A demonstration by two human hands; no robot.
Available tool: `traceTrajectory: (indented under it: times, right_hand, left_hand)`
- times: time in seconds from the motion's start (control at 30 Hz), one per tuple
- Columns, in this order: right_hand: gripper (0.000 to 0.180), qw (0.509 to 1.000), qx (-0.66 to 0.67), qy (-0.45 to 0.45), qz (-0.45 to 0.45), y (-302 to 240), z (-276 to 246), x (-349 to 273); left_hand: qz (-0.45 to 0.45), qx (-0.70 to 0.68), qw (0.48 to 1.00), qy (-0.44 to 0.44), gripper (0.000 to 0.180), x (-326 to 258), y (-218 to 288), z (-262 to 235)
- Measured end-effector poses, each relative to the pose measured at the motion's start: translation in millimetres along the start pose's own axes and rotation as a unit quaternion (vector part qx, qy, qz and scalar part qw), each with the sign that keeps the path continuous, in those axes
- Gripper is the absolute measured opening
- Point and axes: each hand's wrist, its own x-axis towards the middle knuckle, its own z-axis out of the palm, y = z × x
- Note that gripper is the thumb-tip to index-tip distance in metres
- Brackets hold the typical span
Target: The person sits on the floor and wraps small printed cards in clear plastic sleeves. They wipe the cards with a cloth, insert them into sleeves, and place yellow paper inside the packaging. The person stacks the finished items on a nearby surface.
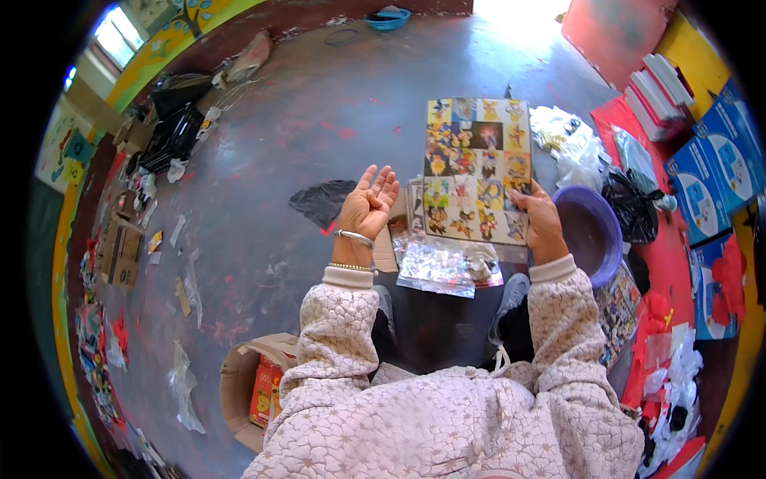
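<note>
My right hand [540, 219] grips the lower right edge of a picture sheet [479, 172], its thumb on the front. The sheet shows a grid of small colourful cartoon pictures and is held up facing me. Left of it, my left hand [369, 203] is raised palm up, fingers stretched and slightly bent, the thumb lying over the palm; I see nothing held in it. Under the sheet, shiny clear plastic wrapping [437, 270] lies between my shoes. A strip of brown cardboard [384, 251] lies below my left hand, and a black plastic bag [319, 201] is spread on the floor beyond it.
A purple basin [613, 239] stands to the right, beside white plastic bags [566, 140] and a black bag [630, 209]. Near my left elbow is an open cardboard box [237, 383] with a red pack inside. Another carton [122, 251] and litter line the left wall.
</note>
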Motion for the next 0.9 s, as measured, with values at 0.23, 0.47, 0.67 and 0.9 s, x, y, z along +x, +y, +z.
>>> traceTrajectory:
  times: [0.23,0.47,0.67,0.9]
  right_hand:
    - [0.027,0.998,0.060,0.001,0.021,-0.9,-10.6,2.9]
    - [0.025,0.999,0.032,0.031,0.004,-10.2,-20.3,-10.0]
    - [0.025,0.999,0.027,0.021,0.022,-10.3,-15.7,-11.7]
    - [0.025,0.998,0.046,0.028,0.023,-6.2,-10.7,-9.8]
  left_hand:
    - [-0.037,0.089,0.995,-0.005,0.073,-6.7,-15.5,1.6]
    - [-0.007,0.024,0.975,-0.220,0.066,-16.2,-4.2,14.1]
    - [-0.003,-0.011,0.978,-0.206,0.050,-10.9,0.2,11.6]
    - [0.029,0.031,0.992,-0.121,0.005,6.6,-4.1,-1.3]
